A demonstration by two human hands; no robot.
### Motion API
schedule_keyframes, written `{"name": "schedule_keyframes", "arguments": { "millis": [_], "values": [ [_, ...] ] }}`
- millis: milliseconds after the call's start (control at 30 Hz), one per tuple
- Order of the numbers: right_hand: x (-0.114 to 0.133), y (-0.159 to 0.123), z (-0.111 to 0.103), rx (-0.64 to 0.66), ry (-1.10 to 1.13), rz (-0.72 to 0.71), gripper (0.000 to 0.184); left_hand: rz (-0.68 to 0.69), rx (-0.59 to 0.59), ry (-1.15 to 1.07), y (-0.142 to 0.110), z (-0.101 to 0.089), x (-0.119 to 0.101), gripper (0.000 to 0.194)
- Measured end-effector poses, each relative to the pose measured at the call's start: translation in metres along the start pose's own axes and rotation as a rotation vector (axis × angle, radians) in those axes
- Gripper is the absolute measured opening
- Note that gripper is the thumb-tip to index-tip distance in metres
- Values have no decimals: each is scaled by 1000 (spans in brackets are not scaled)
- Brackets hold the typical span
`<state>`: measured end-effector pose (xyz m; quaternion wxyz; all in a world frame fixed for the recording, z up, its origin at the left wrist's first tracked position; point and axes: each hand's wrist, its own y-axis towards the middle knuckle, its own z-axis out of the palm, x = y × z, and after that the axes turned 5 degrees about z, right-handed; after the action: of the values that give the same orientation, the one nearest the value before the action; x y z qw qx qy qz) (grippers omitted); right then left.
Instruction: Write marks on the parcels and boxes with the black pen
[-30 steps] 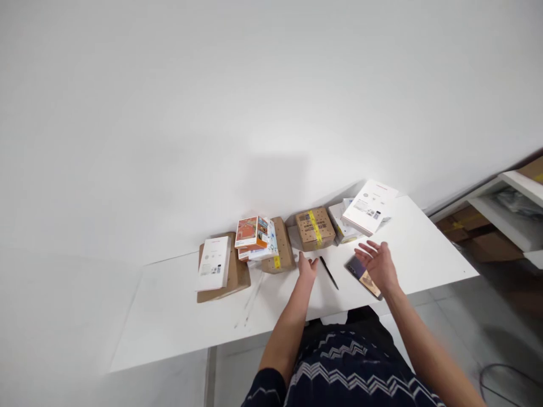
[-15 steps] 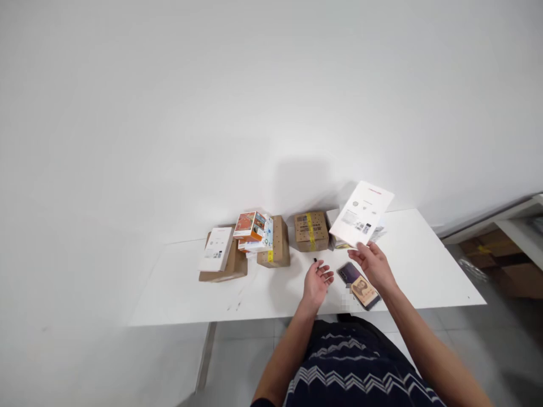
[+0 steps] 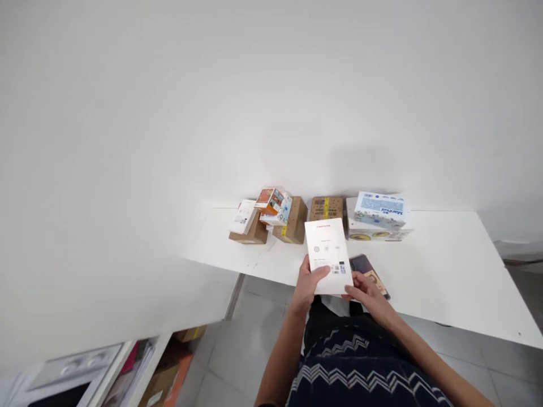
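Note:
A flat white box (image 3: pixel 327 254) with small print and a label is held over the near edge of the white table (image 3: pixel 441 271). My left hand (image 3: pixel 309 280) grips its lower left corner, thumb on top. My right hand (image 3: pixel 365 285) holds its lower right edge with closed fingers. Just right of the box a dark phone (image 3: pixel 370 267) with a picture on its back lies on the table.
Along the wall stand a brown carton with yellow tape (image 3: pixel 326 208), a blue-and-white box on a white box (image 3: pixel 380 211), a carton topped with small colourful boxes (image 3: pixel 280 210), and a white box on a brown parcel (image 3: pixel 247 221). Shelving with cartons (image 3: pixel 169 373) is at lower left.
My right hand brought the white box from the stack at the right down in front of me, and my left hand took hold of it too. The camera view swung left.

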<state>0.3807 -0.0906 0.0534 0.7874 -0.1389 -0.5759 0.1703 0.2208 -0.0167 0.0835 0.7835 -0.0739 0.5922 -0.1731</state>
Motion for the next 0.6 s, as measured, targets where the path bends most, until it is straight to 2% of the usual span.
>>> {"name": "schedule_keyframes", "arguments": {
  "millis": [100, 333, 467, 600],
  "values": [
    [5, 1, 0, 32, -21, 1, 44, 34, -60, 23, -13, -1, 0, 52],
    [23, 14, 1, -54, 56, -12, 50, 23, -59, 64, -32, 3, 4, 53],
    [25, 21, 7, -79, 145, 22, 44, -32, -35, 41, -32, 4, 9, 56],
    [25, 27, 11, -122, 243, -2, 45, -40, -8, -79, -24, -9, 7, 59]
  ]
}}
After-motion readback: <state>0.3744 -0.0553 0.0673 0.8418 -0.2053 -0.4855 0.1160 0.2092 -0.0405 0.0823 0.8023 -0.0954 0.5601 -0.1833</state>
